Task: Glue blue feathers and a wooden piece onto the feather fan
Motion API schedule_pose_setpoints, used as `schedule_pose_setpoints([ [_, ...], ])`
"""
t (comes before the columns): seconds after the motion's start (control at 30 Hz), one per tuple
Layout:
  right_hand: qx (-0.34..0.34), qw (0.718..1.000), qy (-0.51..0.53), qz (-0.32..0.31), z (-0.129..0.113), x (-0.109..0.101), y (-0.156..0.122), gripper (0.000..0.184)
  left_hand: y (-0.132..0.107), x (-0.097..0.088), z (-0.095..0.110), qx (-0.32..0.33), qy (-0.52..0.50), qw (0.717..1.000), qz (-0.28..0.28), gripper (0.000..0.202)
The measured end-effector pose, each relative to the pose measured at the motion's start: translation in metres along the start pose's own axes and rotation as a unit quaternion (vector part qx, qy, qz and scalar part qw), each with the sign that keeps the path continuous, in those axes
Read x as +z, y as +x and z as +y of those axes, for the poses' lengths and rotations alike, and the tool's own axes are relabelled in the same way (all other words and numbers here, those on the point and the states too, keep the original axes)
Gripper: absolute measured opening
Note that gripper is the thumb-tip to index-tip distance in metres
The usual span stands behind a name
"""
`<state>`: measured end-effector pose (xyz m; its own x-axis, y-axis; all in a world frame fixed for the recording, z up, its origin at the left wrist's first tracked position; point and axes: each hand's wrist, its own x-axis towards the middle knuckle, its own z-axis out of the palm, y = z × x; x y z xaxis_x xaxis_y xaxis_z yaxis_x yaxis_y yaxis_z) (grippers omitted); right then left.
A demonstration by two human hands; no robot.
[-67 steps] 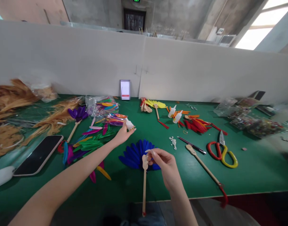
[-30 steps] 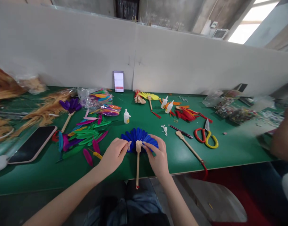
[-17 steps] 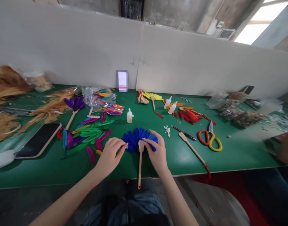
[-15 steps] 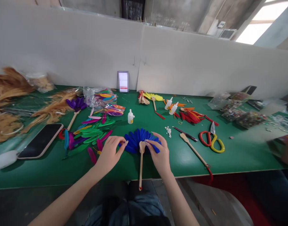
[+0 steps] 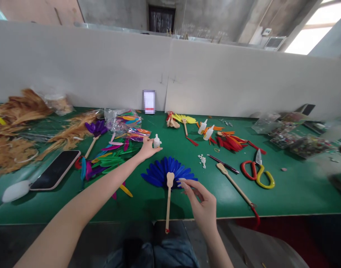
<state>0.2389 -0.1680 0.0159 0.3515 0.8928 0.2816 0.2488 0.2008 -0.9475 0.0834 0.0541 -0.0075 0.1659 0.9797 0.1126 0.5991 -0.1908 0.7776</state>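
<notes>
A blue feather fan [image 5: 164, 172] with a wooden handle [image 5: 168, 203] lies on the green table [image 5: 293, 193] near its front edge. My left hand [image 5: 147, 148] reaches forward and closes its fingers round a small white glue bottle [image 5: 157, 141] that stands behind the fan. My right hand [image 5: 201, 201] hovers just right of the fan's base, fingers slightly curled and apart, fingertips at the lower right feathers, holding nothing.
Loose coloured feathers [image 5: 109, 160] and a phone [image 5: 55, 170] lie left; brown feathers [image 5: 16, 123] at far left. Right of the fan are white beads [image 5: 201, 160], a spare wooden handle [image 5: 235, 185], red-and-yellow scissors [image 5: 258, 173], red feathers [image 5: 231, 144], two glue bottles [image 5: 206, 130], a yellow fan [image 5: 184, 120].
Both hands were pressing on the fan's base. My left hand has left it and reached back to the glue bottle; my right hand has drawn off to the fan's right side.
</notes>
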Motion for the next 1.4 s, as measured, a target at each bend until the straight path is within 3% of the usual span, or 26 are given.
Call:
schedule_pose_setpoints([
  [0.17,0.011,1.0,0.024,0.016,-0.006,-0.006,-0.002,0.013,-0.009,-0.016,0.015,0.05,-0.014,0.998,-0.035,0.032],
  [0.37,0.024,0.999,0.033,0.022,-0.006,-0.014,-0.005,0.015,-0.05,-0.067,0.04,0.082,-0.04,0.979,-0.181,0.037],
  [0.57,0.031,0.998,0.047,0.028,-0.006,-0.017,-0.01,0.014,-0.087,-0.095,0.06,0.133,0.04,0.971,-0.196,0.025],
  [0.7,0.03,0.998,0.048,0.028,-0.006,-0.022,-0.014,0.016,-0.097,-0.091,0.063,0.148,0.033,0.977,-0.149,0.032],
  [0.87,0.046,0.996,0.055,0.048,-0.006,-0.027,-0.02,0.019,-0.103,-0.074,0.068,0.107,-0.037,0.986,-0.124,0.039],
  [0.97,0.044,0.994,0.071,0.064,-0.006,-0.025,-0.017,0.02,-0.107,-0.063,0.076,0.147,-0.008,0.983,-0.113,0.038],
  [1.07,0.038,0.99,0.092,0.1,-0.006,-0.019,-0.003,0.022,-0.111,-0.051,0.084,0.216,0.087,0.964,-0.13,0.036],
  [1.2,0.031,0.983,0.129,0.127,-0.002,-0.005,0.028,0.026,-0.111,-0.039,0.094,0.256,0.209,0.933,-0.139,0.033],
  [1.4,0.016,0.973,0.186,0.138,0.002,0.03,0.064,0.027,-0.102,-0.028,0.099,0.265,0.199,0.929,-0.163,0.033],
])
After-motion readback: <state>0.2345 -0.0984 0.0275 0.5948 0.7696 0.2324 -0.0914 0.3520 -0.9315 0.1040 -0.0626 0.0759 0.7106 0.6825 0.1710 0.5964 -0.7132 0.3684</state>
